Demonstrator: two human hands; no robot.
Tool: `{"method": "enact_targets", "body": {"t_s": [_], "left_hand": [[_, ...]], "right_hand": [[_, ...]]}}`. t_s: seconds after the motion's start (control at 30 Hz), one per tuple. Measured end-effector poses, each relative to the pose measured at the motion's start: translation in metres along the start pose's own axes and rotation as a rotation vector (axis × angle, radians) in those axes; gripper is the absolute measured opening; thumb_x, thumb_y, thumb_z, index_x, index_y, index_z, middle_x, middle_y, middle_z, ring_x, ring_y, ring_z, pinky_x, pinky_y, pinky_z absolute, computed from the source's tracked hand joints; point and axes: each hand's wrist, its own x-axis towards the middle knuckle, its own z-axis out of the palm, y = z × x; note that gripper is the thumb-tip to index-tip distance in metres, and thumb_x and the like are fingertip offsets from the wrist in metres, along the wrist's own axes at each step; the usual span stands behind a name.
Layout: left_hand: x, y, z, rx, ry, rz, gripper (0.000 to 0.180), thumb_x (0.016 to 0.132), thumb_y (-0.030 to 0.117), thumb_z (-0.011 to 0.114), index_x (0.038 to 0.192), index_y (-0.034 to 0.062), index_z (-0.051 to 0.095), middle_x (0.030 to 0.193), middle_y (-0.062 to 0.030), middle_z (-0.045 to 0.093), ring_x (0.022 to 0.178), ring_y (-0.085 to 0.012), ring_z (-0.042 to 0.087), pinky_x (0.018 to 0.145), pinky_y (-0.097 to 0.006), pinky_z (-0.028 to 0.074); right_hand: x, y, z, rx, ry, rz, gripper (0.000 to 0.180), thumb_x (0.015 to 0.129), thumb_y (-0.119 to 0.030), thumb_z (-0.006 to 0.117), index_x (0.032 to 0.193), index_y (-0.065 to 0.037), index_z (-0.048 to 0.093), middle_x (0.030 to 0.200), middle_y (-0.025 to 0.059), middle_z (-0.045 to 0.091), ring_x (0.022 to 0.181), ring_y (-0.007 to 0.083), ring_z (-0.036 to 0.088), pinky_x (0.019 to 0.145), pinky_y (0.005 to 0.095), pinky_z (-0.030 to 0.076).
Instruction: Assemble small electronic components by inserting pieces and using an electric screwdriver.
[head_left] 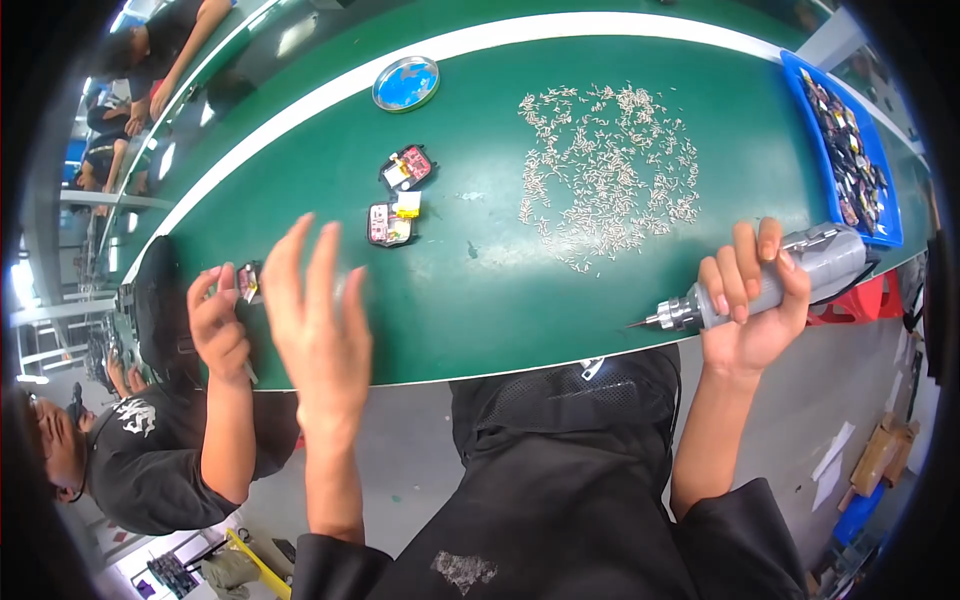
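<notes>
My right hand is wrapped round a grey electric screwdriver above the table's near edge, its thin bit pointing left. My left hand is raised over the left part of the table, slightly blurred, fingers stretched apart with nothing in them. Beyond it lie two small open black housings with circuit boards: the nearer housing has a yellow piece at its corner, and the farther housing shows a red board. Many small silvery screws are scattered over the green table, right of the housings.
A blue bin full of small dark parts stands at the far right. A round dish with blue inside sits at the back. At my left, a co-worker's hand holds a small part near the table edge. A red stool stands below right.
</notes>
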Motion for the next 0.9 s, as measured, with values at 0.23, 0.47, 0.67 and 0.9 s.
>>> {"method": "enact_targets", "body": {"t_s": [0.23,0.47,0.67,0.9], "left_hand": [[0.053,0.053,0.045,-0.438,-0.059,0.253,0.021,0.075,-0.003,0.068,0.096,0.0004,0.065,0.095,-0.0102,0.063,0.086,-0.0274,0.061,0.076,-0.035,0.049],[0.084,0.070,0.066,-0.407,-0.159,0.317,0.012,0.078,0.000,0.066,0.090,0.0000,0.066,0.089,-0.0091,0.062,0.080,-0.0265,0.061,0.070,-0.036,0.049],[0.089,0.073,0.066,-0.294,-0.149,0.391,0.010,0.076,-0.002,0.067,0.086,-0.0006,0.066,0.088,-0.0077,0.061,0.077,-0.0258,0.061,0.066,-0.035,0.050],[0.083,0.067,0.069,-0.404,-0.129,0.327,0.012,0.078,-0.004,0.060,0.088,-0.0013,0.053,0.083,-0.0127,0.057,0.077,-0.0296,0.058,0.067,-0.038,0.047]], "right_hand": [[-0.006,0.004,-0.006,0.069,-0.036,0.019,0.012,0.088,-0.018,0.045,0.084,-0.006,0.044,0.061,0.0019,0.039,0.042,0.0097,0.035,0.047,0.0276,0.037],[-0.006,-0.001,-0.014,0.138,-0.108,0.048,0.012,0.089,-0.018,0.043,0.086,-0.006,0.044,0.062,0.0029,0.040,0.041,0.0108,0.037,0.047,0.0286,0.039],[-0.005,-0.002,-0.018,0.148,-0.134,0.051,0.013,0.089,-0.019,0.042,0.086,-0.006,0.044,0.062,0.0032,0.040,0.041,0.0108,0.037,0.047,0.0288,0.039],[-0.008,-0.001,-0.016,0.154,-0.136,0.057,0.013,0.089,-0.018,0.041,0.086,-0.006,0.044,0.063,0.0033,0.040,0.042,0.0108,0.037,0.048,0.0289,0.039]]}}
